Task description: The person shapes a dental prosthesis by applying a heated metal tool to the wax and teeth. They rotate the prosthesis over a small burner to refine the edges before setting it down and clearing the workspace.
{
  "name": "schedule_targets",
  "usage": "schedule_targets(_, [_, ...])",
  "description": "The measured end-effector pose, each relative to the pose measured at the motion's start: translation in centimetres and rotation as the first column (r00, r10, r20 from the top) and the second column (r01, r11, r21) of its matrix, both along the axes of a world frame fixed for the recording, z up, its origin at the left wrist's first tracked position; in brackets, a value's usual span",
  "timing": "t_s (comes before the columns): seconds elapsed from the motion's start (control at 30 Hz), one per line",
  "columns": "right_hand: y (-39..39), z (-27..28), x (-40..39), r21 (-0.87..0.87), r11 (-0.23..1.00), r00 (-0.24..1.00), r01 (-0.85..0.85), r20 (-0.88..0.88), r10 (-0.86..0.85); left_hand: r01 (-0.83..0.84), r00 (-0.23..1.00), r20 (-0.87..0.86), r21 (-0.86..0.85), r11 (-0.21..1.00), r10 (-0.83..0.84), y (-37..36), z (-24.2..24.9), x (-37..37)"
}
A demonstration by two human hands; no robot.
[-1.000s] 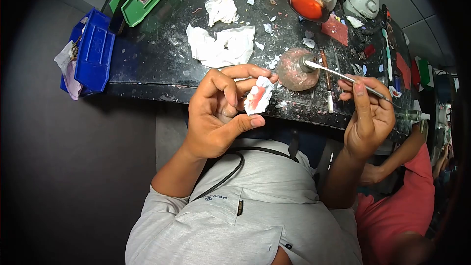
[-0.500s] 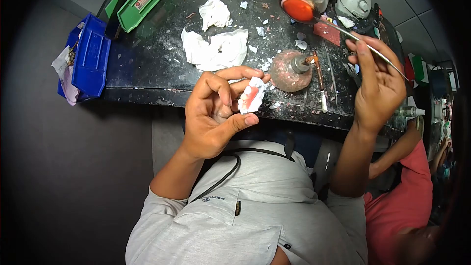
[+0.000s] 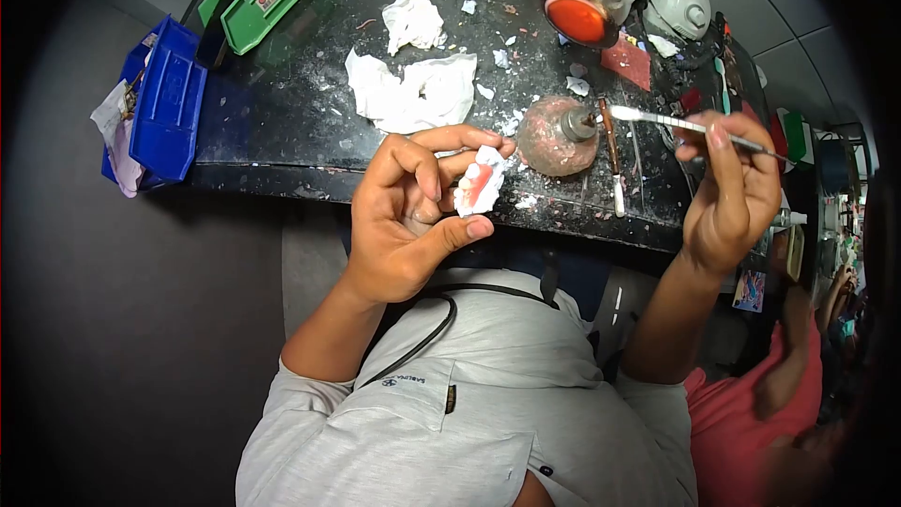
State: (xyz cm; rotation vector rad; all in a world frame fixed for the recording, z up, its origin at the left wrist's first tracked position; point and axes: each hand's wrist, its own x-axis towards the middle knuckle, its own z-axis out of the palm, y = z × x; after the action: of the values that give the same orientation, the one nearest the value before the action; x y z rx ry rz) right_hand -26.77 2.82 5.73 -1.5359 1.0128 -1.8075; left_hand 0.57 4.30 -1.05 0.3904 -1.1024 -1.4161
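My left hand (image 3: 404, 216) is closed on a small dental cast (image 3: 481, 183) of white plaster, pinched between thumb and fingers. Pink wax and several pale teeth sit on the cast. In my right hand (image 3: 732, 183) is a metal wax spatula (image 3: 662, 119), gripped like a pen, its broad tip pointing left. That tip is close to the wick of a round glass spirit lamp (image 3: 556, 145), whose body is stained pink; I cannot make out a flame. Behind the lamp stands a dark round dish of red wax (image 3: 576, 19), apart from both hands.
Beside the lamp lies a brown-handled tool (image 3: 612, 155). Crumpled white tissue (image 3: 413, 94) and plaster crumbs are scattered over the black table (image 3: 272, 131). A blue bin (image 3: 172, 99) and a green bin (image 3: 272, 2) stand left. At lower right sits a person in red (image 3: 751, 404).
My right hand has drawn the spatula's tip away from the red wax dish, down to beside the lamp's wick. My left hand keeps the cast in nearly the same place.
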Motion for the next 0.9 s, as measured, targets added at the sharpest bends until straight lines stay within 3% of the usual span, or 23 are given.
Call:
schedule_targets(0.4, [0.9, -0.6, -0.1, 0.032, 0.998, 0.998, 0.048, -0.052, -0.047, 0.006, 1.000, 0.016, 0.032, 0.999, -0.007, 0.2, 0.1, -0.4])
schedule_targets(0.5, [1.7, 0.0, 0.6, 0.054, 0.998, 1.000, -0.028, 0.003, 0.028, 0.045, 0.998, 0.040, -0.083, 0.996, -0.042, -0.2, -0.5, -0.3])
schedule_targets(0.6, [3.4, 0.7, 2.8, 0.051, 0.985, 0.985, -0.166, 0.056, 0.163, 0.074, 0.997, 0.029, -0.089, 0.993, -0.071, -0.2, -0.2, -0.5])
schedule_targets(0.9, [4.6, 0.6, 6.2, 0.108, 0.982, 0.983, -0.156, -0.080, 0.165, 0.082, 0.996, 0.027, -0.074, 0.994, -0.080, 0.1, 0.2, -0.5])
